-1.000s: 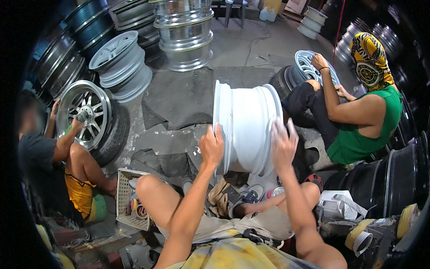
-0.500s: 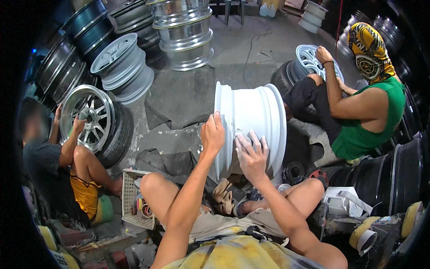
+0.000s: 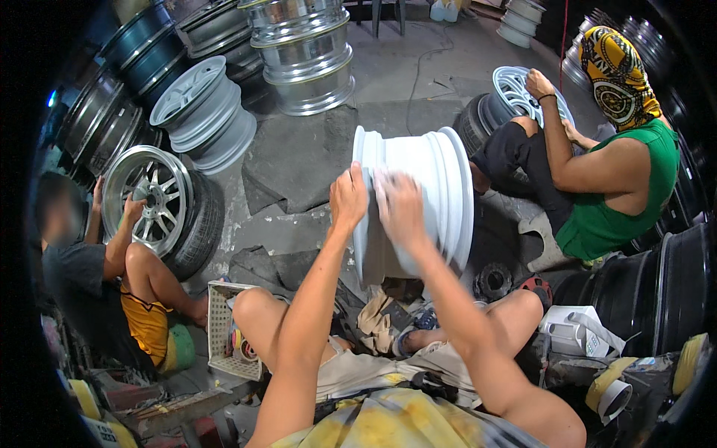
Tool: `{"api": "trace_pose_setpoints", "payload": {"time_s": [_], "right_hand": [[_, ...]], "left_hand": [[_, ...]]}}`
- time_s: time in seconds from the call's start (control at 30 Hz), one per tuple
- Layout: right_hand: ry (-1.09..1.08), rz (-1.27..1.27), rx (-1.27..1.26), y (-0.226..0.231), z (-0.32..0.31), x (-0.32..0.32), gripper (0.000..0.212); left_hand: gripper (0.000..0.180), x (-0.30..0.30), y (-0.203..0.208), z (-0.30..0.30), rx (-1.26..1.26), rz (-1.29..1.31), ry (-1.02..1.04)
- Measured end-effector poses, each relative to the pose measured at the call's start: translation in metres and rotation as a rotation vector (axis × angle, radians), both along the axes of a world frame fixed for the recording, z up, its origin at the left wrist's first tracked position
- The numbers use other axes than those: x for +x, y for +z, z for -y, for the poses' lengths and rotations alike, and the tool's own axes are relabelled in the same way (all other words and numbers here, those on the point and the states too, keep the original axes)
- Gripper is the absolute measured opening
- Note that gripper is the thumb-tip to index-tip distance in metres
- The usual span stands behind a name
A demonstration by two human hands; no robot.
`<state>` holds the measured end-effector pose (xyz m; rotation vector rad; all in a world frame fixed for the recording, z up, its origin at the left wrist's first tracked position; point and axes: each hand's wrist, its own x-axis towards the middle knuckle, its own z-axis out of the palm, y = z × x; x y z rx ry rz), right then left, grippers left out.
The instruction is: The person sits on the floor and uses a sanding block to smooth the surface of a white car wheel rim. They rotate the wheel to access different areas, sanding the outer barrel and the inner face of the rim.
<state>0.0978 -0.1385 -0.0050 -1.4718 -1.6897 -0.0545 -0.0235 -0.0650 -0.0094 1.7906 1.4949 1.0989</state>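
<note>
A pale grey-white wheel rim stands on its side in front of my knees, its ribbed barrel facing me. My left hand is closed on the lip at the rim's left edge, the fingertips curled over it. Against the left part of the barrel lies my right hand, smeared by motion. Whether a small pad or sheet is under its fingers, I cannot make out. Between my feet lies a crumpled tan cloth.
Left, a person handles a silver wheel with a tyre. Right, a person in green works on a light blue rim. Rim stacks stand behind. A cream plastic basket sits by my left knee, a white box by my right.
My right hand has slid up and slightly left along the barrel, its spread fingers now blurred. My left hand keeps hold of the lip; rim and left hand appear slightly higher.
</note>
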Motion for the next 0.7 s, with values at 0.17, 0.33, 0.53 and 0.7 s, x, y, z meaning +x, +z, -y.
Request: {"api": "trace_pose_setpoints", "payload": {"time_s": [0.17,0.33,0.53,0.7], "right_hand": [[0.08,0.021,-0.281,-0.056,0.161,-0.052,0.027],[0.249,0.227,-1.03,-0.193,0.197,-0.058,0.015],[0.306,0.178,-0.814,-0.271,0.187,-0.075,0.025],[0.272,-0.015,-0.885,-0.265,0.202,-0.083,0.03]], "left_hand": [[0.063,0.006,-0.004,-0.032,-0.041,-0.047,-0.021],[0.064,0.021,0.01,-0.043,-0.099,-0.118,-0.015],[0.085,0.037,0.025,-0.062,-0.135,-0.328,0.034],[0.095,0.031,0.024,-0.081,-0.14,-0.387,0.002]]}}
